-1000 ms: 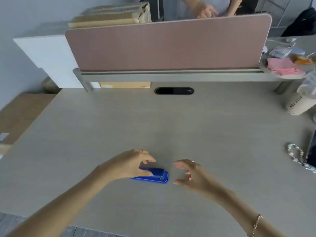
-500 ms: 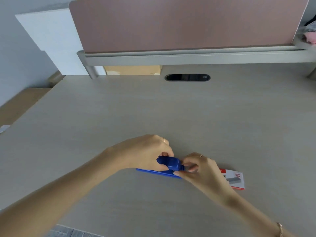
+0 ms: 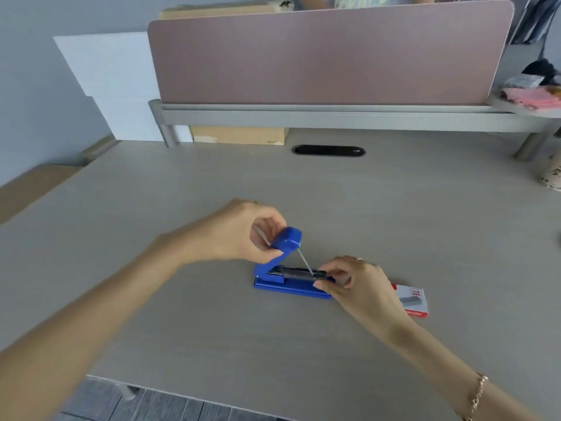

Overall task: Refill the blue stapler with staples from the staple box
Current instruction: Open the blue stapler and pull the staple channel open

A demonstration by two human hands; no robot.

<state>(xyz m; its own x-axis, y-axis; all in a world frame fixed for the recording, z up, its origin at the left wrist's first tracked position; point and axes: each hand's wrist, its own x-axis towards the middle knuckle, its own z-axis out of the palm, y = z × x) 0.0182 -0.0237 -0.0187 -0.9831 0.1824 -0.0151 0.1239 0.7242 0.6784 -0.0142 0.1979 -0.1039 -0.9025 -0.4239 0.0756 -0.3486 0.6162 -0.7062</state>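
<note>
The blue stapler point(image 3: 282, 284) lies on the desk point(image 3: 212, 329) with its lid swung up and its metal staple channel exposed. My left hand point(image 3: 243, 235) grips the raised blue lid point(image 3: 288, 238) and holds it tilted back. My right hand point(image 3: 355, 284) pinches the front end of the stapler's base and channel. A thin spring rod runs from the lid down to the channel. The small red and white staple box point(image 3: 413, 300) lies flat on the desk just right of my right hand, partly hidden by it.
A pink divider panel point(image 3: 328, 53) on a grey rail stands along the desk's far edge, with a dark cable slot point(image 3: 329, 151) in front. A patterned cup point(image 3: 551, 174) and pink items point(image 3: 528, 97) sit far right. The desk's near edge runs bottom left.
Both hands closed on the stapler, and my left hand has swung the lid up and open. The staple box has come into view to the right.
</note>
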